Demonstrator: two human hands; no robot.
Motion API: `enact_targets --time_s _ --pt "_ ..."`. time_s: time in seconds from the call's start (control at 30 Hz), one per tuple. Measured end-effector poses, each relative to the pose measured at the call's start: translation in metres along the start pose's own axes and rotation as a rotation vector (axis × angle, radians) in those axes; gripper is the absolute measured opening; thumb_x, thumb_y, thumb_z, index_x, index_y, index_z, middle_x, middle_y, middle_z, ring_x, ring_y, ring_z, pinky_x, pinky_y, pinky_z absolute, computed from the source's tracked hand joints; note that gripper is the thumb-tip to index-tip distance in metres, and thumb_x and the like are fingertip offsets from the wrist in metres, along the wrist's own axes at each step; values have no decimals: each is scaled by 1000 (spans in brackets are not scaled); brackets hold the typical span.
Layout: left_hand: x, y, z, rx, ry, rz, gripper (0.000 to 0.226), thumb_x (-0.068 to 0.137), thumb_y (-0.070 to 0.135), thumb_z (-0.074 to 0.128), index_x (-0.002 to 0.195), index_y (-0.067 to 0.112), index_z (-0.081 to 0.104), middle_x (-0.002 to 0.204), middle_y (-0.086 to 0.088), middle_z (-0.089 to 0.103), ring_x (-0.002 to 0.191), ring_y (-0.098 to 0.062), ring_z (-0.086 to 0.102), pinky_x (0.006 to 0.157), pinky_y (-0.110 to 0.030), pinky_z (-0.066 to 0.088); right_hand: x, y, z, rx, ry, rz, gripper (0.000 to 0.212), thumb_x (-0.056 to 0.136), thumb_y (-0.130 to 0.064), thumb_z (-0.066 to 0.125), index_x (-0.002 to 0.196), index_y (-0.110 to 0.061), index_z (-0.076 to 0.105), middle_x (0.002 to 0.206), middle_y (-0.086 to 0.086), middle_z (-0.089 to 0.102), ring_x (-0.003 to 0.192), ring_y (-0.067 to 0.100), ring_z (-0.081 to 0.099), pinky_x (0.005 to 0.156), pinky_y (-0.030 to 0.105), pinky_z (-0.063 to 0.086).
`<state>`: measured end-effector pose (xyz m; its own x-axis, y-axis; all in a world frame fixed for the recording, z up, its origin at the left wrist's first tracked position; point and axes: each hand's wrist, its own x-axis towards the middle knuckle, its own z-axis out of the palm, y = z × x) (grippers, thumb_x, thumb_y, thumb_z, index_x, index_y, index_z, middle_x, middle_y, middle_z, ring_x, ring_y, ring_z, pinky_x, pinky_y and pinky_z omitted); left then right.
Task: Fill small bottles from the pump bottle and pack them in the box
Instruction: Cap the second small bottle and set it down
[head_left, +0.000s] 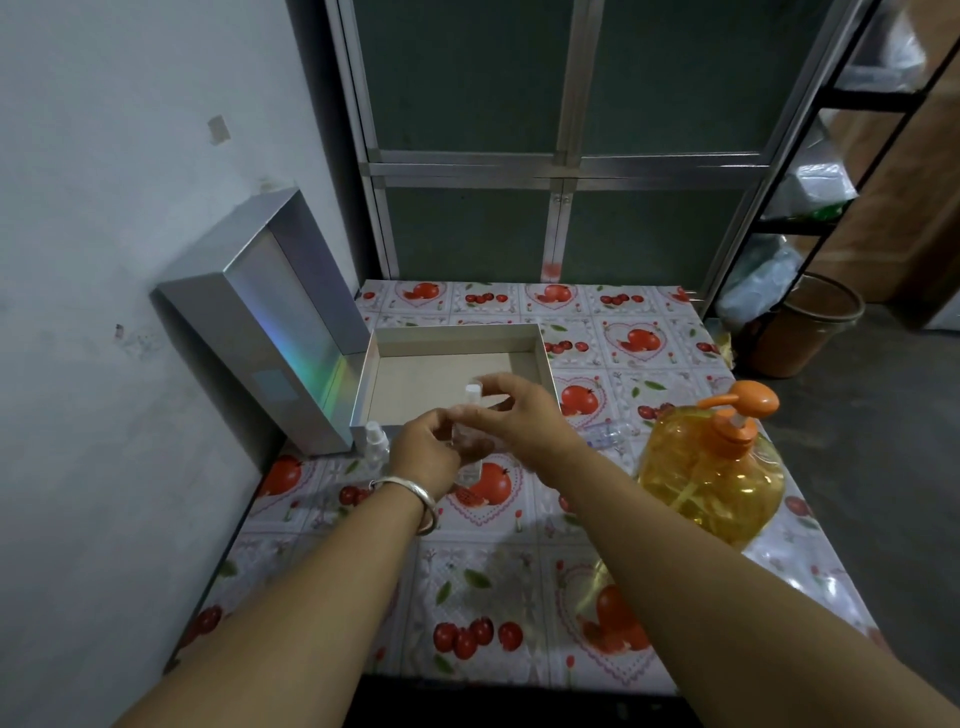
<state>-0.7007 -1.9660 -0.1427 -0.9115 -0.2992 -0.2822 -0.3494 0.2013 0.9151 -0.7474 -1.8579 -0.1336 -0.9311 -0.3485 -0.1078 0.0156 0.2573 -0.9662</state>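
Both my hands meet over the table in front of the open white box (545, 358). My left hand (426, 452) grips a small clear bottle (470, 449) by its body. My right hand (519, 415) pinches the bottle's white top (471, 391). Another small clear bottle (375, 441) stands upright by the box's near left corner. A third small bottle (608, 432) lies on its side between my right hand and the pump bottle (714, 467). That big yellow bottle with an orange pump stands at the right. The box looks empty inside.
The box's shiny silver lid (270, 322) leans against the left wall. The table wears a fruit-patterned cloth (493, 597). A brown bin (810, 322) and a shelf with bags stand on the floor at the far right. A metal-framed partition closes the back.
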Motion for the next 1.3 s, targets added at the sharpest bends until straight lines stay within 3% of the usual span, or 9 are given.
enact_targets --time_s 0.17,0.3,0.43,0.57,0.7,0.83,1.03,1.13,1.3 --pt "3 -6 1 11 19 6 28 85 -3 52 81 24 60 96 -9 69 94 -26 66 83 -47 55 2 2 8 -166 104 -37 33 73 -29 77 87 -9 55 79 3 57 71 14 57 58 21 51" --pt "7 -11 -3 -3 26 -12 28 86 -2 51 82 25 59 99 -9 69 95 -26 67 79 -47 57 4 4 7 -58 -44 -20 33 79 -18 72 109 -7 62 105 11 65 90 21 65 76 28 56" --pt "11 -19 -3 -1 37 -31 34 85 -3 50 77 29 59 96 -7 70 92 -28 67 75 -51 57 8 10 16 -161 80 -16 28 74 -23 77 87 -10 56 81 4 60 70 13 58 61 21 53" --pt "12 -23 -5 -18 57 -37 31 86 -2 51 78 28 57 99 -7 68 94 -28 66 80 -51 56 12 16 21 -145 -27 -20 29 79 -15 72 104 -5 63 102 9 64 91 21 63 73 25 54" --pt "13 -29 -5 -27 54 -36 27 84 2 59 78 29 57 98 -9 69 96 -26 66 81 -47 56 14 21 24 -267 33 -45 25 80 -14 72 63 -13 53 65 -3 52 57 5 48 47 5 36" --pt "18 -38 -3 -23 97 -39 24 85 -2 55 81 21 59 94 -12 68 94 -29 66 82 -45 56 16 30 33 -326 79 -74 36 79 -17 73 57 -20 44 59 -7 44 52 0 39 44 3 33" --pt "23 -45 -3 -39 143 -26 18 85 -7 54 93 9 58 77 0 57 86 -22 61 62 -20 52 27 32 44 -353 28 -96 18 81 -19 71 76 -5 62 69 -1 52 60 8 46 49 6 35" --pt "27 -54 -3 5 127 -31 33 80 -3 64 112 4 58 93 -5 60 83 -13 52 47 -3 44 33 35 53 -353 28 -92 24 81 -19 71 86 3 65 81 11 60 73 18 54 65 20 48" --pt "35 -77 -6 172 183 -71 33 81 3 65 113 2 57 101 -17 62 96 -28 58 68 -18 41 47 48 65 -403 -2 -38 27 82 -21 69 87 5 65 79 14 59 70 19 49 73 34 49"
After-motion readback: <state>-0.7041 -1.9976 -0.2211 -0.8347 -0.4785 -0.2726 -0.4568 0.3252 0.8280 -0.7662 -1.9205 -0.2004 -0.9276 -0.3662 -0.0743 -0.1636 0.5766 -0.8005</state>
